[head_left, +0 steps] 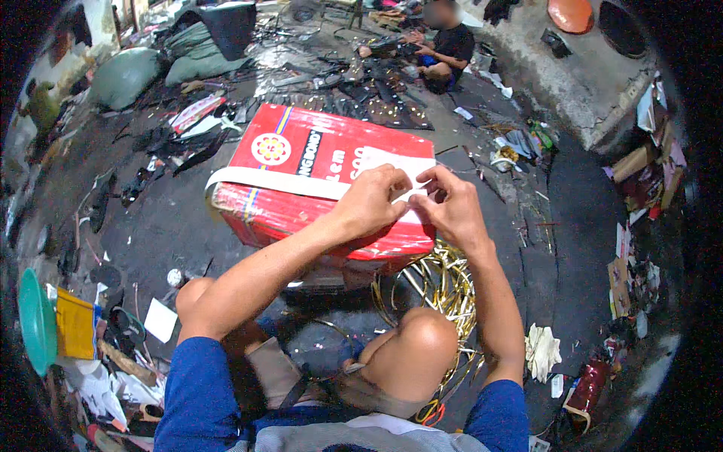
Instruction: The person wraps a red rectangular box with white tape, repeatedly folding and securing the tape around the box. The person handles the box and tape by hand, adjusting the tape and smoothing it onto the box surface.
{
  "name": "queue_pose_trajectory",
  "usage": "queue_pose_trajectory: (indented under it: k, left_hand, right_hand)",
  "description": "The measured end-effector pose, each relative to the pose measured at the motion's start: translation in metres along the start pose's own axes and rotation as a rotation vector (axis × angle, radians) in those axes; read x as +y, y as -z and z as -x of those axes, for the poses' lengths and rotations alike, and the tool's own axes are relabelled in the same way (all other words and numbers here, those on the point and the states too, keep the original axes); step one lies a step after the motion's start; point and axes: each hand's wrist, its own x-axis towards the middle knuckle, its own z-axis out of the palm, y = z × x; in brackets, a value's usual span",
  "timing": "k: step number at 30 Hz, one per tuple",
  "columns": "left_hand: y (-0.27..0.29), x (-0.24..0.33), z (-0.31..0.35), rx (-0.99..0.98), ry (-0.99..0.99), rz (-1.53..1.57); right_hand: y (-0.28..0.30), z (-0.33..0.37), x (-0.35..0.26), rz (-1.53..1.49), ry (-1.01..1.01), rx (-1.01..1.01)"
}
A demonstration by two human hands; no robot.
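Observation:
In front of me stands a red box [263,200] with a glossy wrapped surface and a round yellow-and-white emblem on top. Across it lies a long, flat white strip [282,181], its left end looping over the box's edge. My left hand [376,200] rests over the strip, thumb and fingers pinched on it near the box's right end. Close beside it, my right hand [456,207] pinches the same white material. The fingertips partly hide what lies between them. A tangled bundle of shiny gold strips [452,286] hangs below the box's right end, beside my knee.
Another person [452,49] sits at the far right with dark pieces. Grey-green sacks [128,77] lie at the far left. A green basin [38,322] and a yellow container [75,322] stand at left. A crumpled cream glove [542,352] lies at right amid scattered scraps.

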Motion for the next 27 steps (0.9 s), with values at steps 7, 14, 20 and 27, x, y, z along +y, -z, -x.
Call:
queue_pose_trajectory:
  k: [7,14,20,27]
  left_hand:
    - [-0.005,0.002,0.003,0.025,-0.025,-0.056]
    - [-0.006,-0.007,0.006,0.030,-0.143,-0.052]
    - [0.003,-0.007,0.000,-0.001,0.012,0.066]
    - [-0.004,-0.015,-0.004,0.064,-0.019,0.039]
  right_hand:
    - [0.005,0.021,0.017,0.301,0.367,0.190]
    - [0.016,0.022,0.012,0.432,0.468,0.069]
    - [0.020,0.011,0.017,0.191,0.348,0.001]
    - [-0.012,0.019,0.028,-0.033,0.178,0.235]
